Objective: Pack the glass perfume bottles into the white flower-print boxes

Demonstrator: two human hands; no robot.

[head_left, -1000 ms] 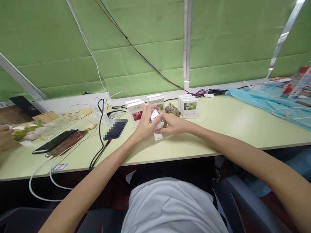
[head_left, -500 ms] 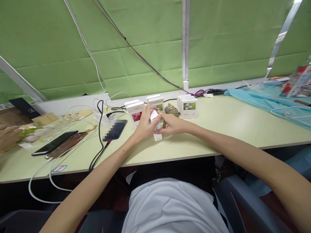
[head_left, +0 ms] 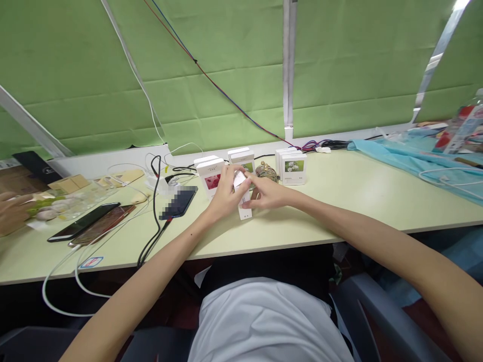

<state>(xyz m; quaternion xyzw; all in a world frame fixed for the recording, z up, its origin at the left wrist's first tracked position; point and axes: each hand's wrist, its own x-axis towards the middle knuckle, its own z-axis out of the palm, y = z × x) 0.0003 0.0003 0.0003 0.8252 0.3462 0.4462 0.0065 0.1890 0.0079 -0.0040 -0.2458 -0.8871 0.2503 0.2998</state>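
Note:
A slim white box (head_left: 245, 210) stands on end at the near middle of the table, its top tilted slightly to the left. My left hand (head_left: 228, 190) is closed round its upper part, thumb across the near face. From the other side my right hand (head_left: 267, 193) grips the same box with curled fingers. Just behind my left hand is a white box with a red flower picture (head_left: 210, 176). Further back stands a white box with a green picture (head_left: 241, 156), partly hidden by my hands. A brass-coloured ornate object (head_left: 266, 171) sits behind my right hand.
White boxes with a flower picture (head_left: 294, 170) stand at the back right of my hands. To the left lie a dark phone (head_left: 183, 202), another phone (head_left: 85, 222) and loose cables. Blue cloth (head_left: 400, 158) covers the far right. Another person's hand (head_left: 13, 213) shows at the left edge.
The fingers of my right hand have shifted slightly on the slim white box. My left hand and the box stay almost where they were.

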